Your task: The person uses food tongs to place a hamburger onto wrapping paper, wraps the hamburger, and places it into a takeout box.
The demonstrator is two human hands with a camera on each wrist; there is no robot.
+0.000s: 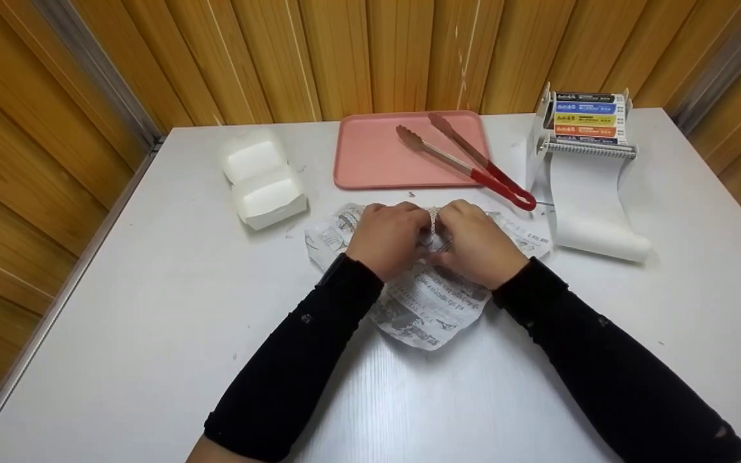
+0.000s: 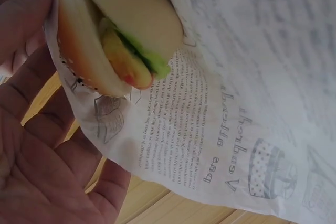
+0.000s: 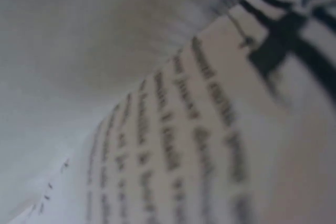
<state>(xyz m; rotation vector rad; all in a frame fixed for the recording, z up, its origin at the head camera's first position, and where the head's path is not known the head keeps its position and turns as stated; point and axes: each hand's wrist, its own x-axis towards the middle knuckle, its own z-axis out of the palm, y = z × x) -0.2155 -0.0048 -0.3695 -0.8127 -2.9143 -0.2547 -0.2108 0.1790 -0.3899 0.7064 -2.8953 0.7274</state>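
A sheet of printed wrapping paper (image 1: 431,308) lies under both hands at the middle of the table. Curled fingers of my left hand (image 1: 390,235) grip its far part from the left. My right hand (image 1: 476,244) grips the same part from the right, close beside the left. In the left wrist view, a bun (image 2: 84,51) with seeds on its crust, green lettuce (image 2: 157,62) and a yellowish filling (image 2: 123,59) lies against the paper. From above, the hands hide this burger. Only blurred printed paper (image 3: 173,145) fills most of the right wrist view.
An open white box (image 1: 271,193) stands at the back left. Behind the hands is a pink tray (image 1: 370,154), with red-handled tongs (image 1: 467,168) lying across it. A roll dispenser with coloured labels (image 1: 586,119) stands at the back right, its white strip (image 1: 592,206) trailing forward.
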